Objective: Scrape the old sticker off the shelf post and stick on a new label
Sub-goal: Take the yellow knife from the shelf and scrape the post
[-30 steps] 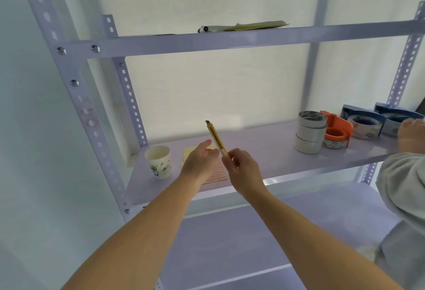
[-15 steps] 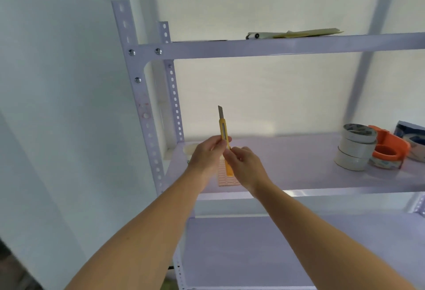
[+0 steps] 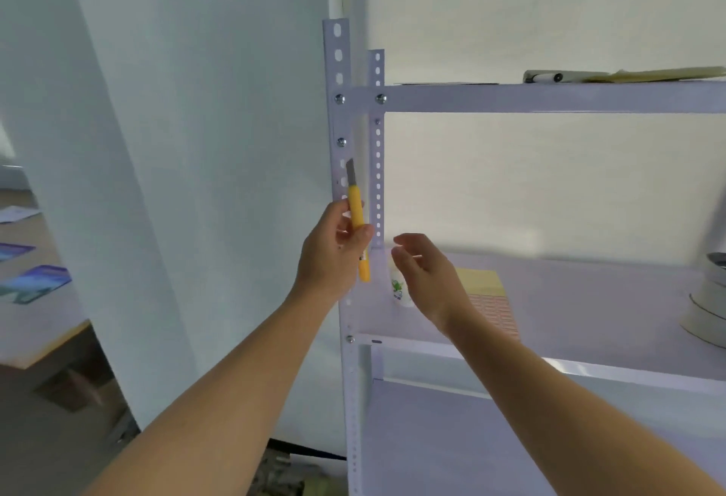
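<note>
The pale lilac perforated steel front post (image 3: 341, 165) of the shelving rack stands upright, and the work is right against it. The left hand (image 3: 334, 255) pinches a slim yellow plastic utility knife (image 3: 356, 216) about halfway along its handle, thumb on one side and curled fingers on the other. The knife is held upright in front of the post, its short grey blade (image 3: 349, 172) pointing up, a little below a bolt head (image 3: 341, 141). Whether the blade touches the metal I cannot tell. The old sticker I cannot pick out, as knife and fingers cover that stretch of the post.

Just right of the post, the right hand (image 3: 428, 275) hangs in the air with fingers loosely curled and parted, holding nothing and apart from the knife. Behind it, on the middle shelf board (image 3: 589, 299) fixed to the post, a small white paper cup with a green print (image 3: 400, 293) stands near the post. Farther right of the post, a sheet of small pink labels (image 3: 497, 312) lies flat on the board, with a pale yellow sheet (image 3: 481, 279) at its far edge. Well right of the post sits a stack of white tape rolls (image 3: 707, 307). Above and right of the post, on the top shelf, lie a white marker pen (image 3: 544, 77) and some yellow paper (image 3: 660, 74). Well left of the post, a pale counter (image 3: 43, 322) carries blue printed cards (image 3: 37, 283).
</note>
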